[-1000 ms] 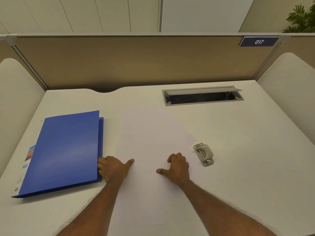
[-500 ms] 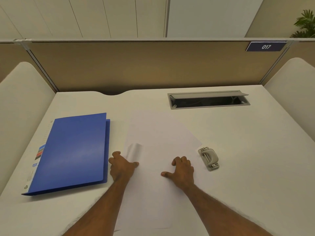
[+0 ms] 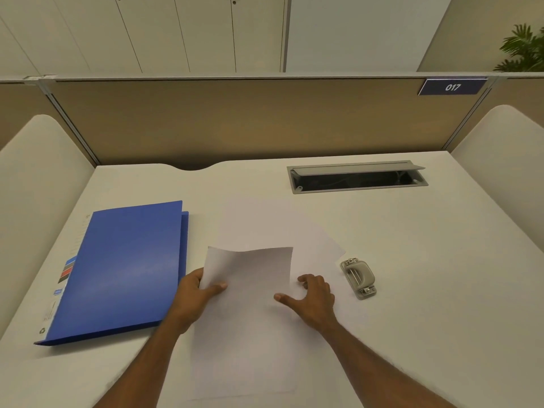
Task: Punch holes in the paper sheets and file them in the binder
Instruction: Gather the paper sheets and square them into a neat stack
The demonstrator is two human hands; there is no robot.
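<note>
Left hand [image 3: 195, 298] fingers [image 3: 219, 286] are pinching the top paper sheet [image 3: 250, 278], raising its far edge at the worktop's [image 3: 441, 290] near middle. Right hand [image 3: 313, 298], fingers spread, is pressing flat beside it. Hole punch [image 3: 358, 278] is lying right, long axis front-to-back, nearer the right hand. Blue binder [image 3: 123, 269] is lying closed, left.

White desk [image 3: 441, 290] fronts a tan partition [image 3: 250, 122], cabinets [image 3: 176, 33] behind.
</note>
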